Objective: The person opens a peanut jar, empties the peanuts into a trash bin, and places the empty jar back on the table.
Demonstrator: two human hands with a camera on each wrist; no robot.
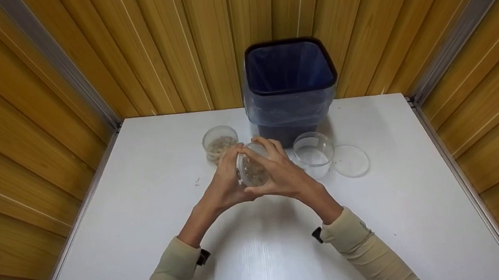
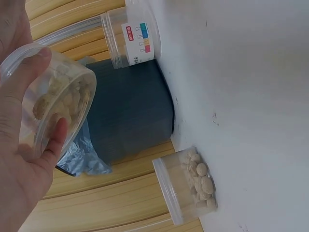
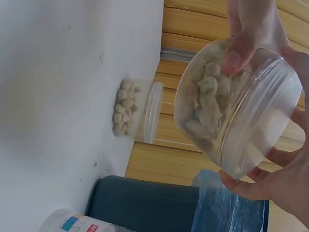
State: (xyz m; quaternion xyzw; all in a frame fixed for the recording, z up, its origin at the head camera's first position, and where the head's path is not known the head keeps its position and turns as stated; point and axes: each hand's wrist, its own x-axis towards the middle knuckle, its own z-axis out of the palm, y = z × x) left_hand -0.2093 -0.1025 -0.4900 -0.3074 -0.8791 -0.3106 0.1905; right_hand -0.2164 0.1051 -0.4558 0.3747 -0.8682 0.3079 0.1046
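Both hands hold one clear round plastic jar (image 1: 255, 169), raised above the table and tilted. Beige lumpy pieces that look like unshelled peanuts (image 3: 210, 104) lie inside it. My left hand (image 1: 228, 176) grips the jar's body, its thumb and a finger pressed on the wall in the left wrist view. My right hand (image 1: 284, 170) curls its fingers around the pale, lid-like end (image 3: 263, 116), seen in the right wrist view. Just behind the left hand, a second clear jar (image 2: 186, 186) stands on the table, partly filled with similar beige pieces.
Right of the hands stand an uncovered clear jar (image 1: 314, 153) with a label (image 2: 139, 42) and a flat clear lid (image 1: 351, 161). A dark bin (image 1: 286, 135) lined with a blue bag (image 1: 291, 106) is at the back. Small dark specks (image 1: 197, 182) dot the white table (image 1: 129, 236).
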